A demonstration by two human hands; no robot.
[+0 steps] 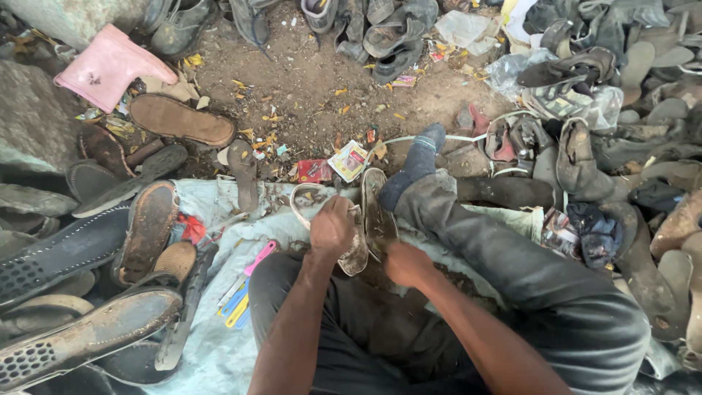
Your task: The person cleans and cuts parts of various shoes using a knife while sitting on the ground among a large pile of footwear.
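Note:
I sit on the ground with a worn, muddy sandal (374, 213) held between my knees. My left hand (331, 228) is closed around the sandal's strap and upper part (307, 205). My right hand (406, 263) grips the sandal's lower edge from the right side. My right leg in dark trousers (497, 249) stretches forward, ending in a blue sock (417, 164).
Old shoe soles (150, 230) lie piled at left, and heaps of worn shoes (585, 146) at right and along the top. A pink boot (110, 66) lies top left. Pink, yellow and blue tools (245, 292) rest on a pale sack (219, 344). Bare dirt (307, 88) lies ahead.

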